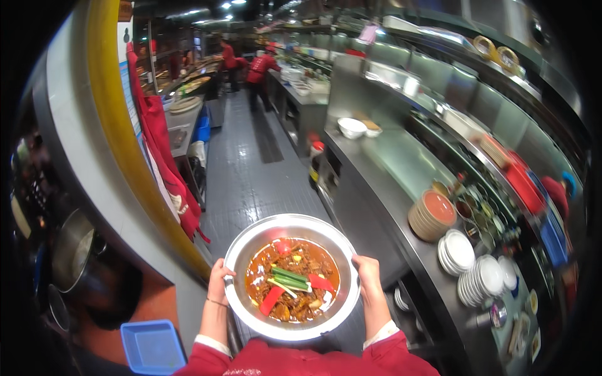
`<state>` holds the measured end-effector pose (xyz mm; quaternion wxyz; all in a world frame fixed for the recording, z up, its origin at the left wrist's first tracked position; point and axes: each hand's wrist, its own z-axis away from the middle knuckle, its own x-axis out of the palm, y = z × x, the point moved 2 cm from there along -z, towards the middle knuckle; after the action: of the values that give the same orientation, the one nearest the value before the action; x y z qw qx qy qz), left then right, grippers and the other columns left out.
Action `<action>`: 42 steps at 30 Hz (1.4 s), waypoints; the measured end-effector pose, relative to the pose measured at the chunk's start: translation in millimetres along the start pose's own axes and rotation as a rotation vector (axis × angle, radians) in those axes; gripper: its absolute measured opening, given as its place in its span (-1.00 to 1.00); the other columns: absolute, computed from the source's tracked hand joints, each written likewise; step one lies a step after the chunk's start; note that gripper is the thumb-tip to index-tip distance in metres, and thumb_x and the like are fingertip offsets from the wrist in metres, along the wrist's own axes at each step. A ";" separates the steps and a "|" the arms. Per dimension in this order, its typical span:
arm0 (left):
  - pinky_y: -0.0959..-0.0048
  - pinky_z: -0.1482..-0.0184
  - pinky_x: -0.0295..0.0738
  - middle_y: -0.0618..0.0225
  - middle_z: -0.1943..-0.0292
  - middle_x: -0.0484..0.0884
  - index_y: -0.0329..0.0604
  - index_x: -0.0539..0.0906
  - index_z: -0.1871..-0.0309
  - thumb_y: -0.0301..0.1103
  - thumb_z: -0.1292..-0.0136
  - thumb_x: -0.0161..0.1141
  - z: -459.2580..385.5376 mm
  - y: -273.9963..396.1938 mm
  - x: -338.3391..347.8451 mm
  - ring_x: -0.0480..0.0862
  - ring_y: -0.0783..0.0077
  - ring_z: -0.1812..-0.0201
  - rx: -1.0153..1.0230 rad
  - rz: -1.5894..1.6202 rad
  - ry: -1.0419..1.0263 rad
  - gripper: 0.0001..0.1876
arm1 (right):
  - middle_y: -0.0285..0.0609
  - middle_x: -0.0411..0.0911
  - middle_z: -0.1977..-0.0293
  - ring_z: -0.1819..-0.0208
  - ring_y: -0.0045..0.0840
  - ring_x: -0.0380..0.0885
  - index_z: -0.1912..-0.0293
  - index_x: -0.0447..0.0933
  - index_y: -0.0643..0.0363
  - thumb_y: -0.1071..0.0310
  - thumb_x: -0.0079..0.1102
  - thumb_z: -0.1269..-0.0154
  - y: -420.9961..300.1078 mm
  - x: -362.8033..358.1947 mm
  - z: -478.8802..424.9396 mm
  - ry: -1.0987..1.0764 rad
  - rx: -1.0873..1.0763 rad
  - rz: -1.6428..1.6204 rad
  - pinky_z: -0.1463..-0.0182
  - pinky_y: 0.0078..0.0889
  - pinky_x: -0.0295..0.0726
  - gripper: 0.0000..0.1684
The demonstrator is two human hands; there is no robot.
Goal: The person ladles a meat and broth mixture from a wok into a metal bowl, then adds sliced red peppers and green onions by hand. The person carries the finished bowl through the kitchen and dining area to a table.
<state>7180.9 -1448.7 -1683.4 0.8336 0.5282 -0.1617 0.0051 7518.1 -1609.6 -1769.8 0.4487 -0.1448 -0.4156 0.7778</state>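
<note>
Between my two hands is a wide round stainless steel basin (237, 301), carried in front of my body above the floor. My left hand (218, 282) grips its left rim, thumb over the edge. On the opposite side my right hand (369, 275) holds the rim, with the fingers mostly hidden behind it. A reddish-brown stew with oily broth (301, 254) fills the bottom of the basin. Lengths of green scallion (289, 279) lie across the middle of the food. Red pepper pieces (272, 301) rest on top around them.
A steel counter (376, 178) runs along my right, with stacked brown bowls (430, 216) and white plates (479, 279). A tiled aisle (225, 160) stretches ahead toward a person in red (262, 68). Red aprons (157, 136) hang by the left wall; a blue tub (153, 348) sits low left.
</note>
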 end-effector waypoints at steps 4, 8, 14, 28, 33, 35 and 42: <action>0.54 0.23 0.51 0.32 0.32 0.53 -0.22 0.46 0.23 -0.59 0.05 0.04 -28.2 -9.3 11.9 0.55 0.46 0.29 0.088 0.045 0.079 -0.76 | -0.04 0.64 0.42 0.43 -0.41 0.60 0.29 0.62 0.49 0.45 0.19 -0.25 -25.4 24.4 -62.1 -0.198 -0.100 -0.116 0.32 -0.38 0.58 -0.78; 0.54 0.32 0.47 0.33 0.38 0.50 -0.21 0.45 0.26 -0.59 0.06 0.06 -60.7 -23.4 16.2 0.52 0.48 0.36 0.083 0.069 0.138 -0.77 | -0.02 0.65 0.40 0.43 -0.45 0.61 0.27 0.62 0.50 0.43 0.20 -0.27 -33.7 42.7 -111.4 -0.212 0.013 -0.076 0.35 -0.42 0.57 -0.76; 0.54 0.33 0.45 0.33 0.40 0.50 -0.21 0.46 0.29 -0.55 0.07 0.08 -114.7 -9.6 1.3 0.50 0.47 0.38 0.141 0.069 0.258 -0.80 | -0.03 0.65 0.40 0.43 -0.45 0.61 0.26 0.61 0.53 0.45 0.17 -0.31 -46.6 117.7 -173.4 -0.321 0.048 -0.097 0.33 -0.44 0.58 -0.76; 0.60 0.27 0.36 0.46 0.39 0.47 -0.14 0.48 0.30 -0.55 0.02 0.06 -132.1 52.2 -60.9 0.44 0.58 0.36 0.406 0.075 0.690 -0.83 | -0.08 0.65 0.46 0.52 -0.51 0.57 0.32 0.64 0.46 0.43 0.18 -0.29 -50.1 374.8 -244.2 -0.824 0.132 0.067 0.44 -0.47 0.52 -0.78; 0.56 0.23 0.42 0.42 0.37 0.50 -0.15 0.47 0.27 -0.55 0.03 0.05 -148.8 63.4 -81.8 0.49 0.51 0.31 0.444 0.112 0.860 -0.80 | -0.06 0.65 0.42 0.47 -0.48 0.58 0.29 0.64 0.46 0.43 0.20 -0.29 -45.7 452.9 -251.5 -0.928 0.218 0.138 0.40 -0.42 0.54 -0.78; 0.51 0.28 0.55 0.33 0.35 0.56 -0.19 0.49 0.19 -0.56 0.00 0.02 -158.2 66.3 -89.7 0.58 0.45 0.34 0.533 0.154 0.828 -0.75 | -0.04 0.65 0.41 0.45 -0.47 0.59 0.28 0.64 0.45 0.41 0.21 -0.30 -48.1 476.5 -255.4 -0.949 0.199 0.159 0.37 -0.43 0.56 -0.78; 0.63 0.32 0.40 0.42 0.38 0.45 -0.16 0.43 0.25 -0.53 0.02 0.03 -184.4 73.3 -124.9 0.45 0.56 0.39 0.591 0.154 0.985 -0.79 | -0.07 0.65 0.43 0.47 -0.49 0.57 0.28 0.64 0.43 0.38 0.22 -0.29 -35.7 587.2 -260.6 -1.115 0.235 0.253 0.38 -0.47 0.53 -0.76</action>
<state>7098.0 -1233.4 -1725.2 0.6246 0.6607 0.2157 0.3560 7368.4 -985.5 -1815.0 0.0792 0.2888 -0.4792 0.8250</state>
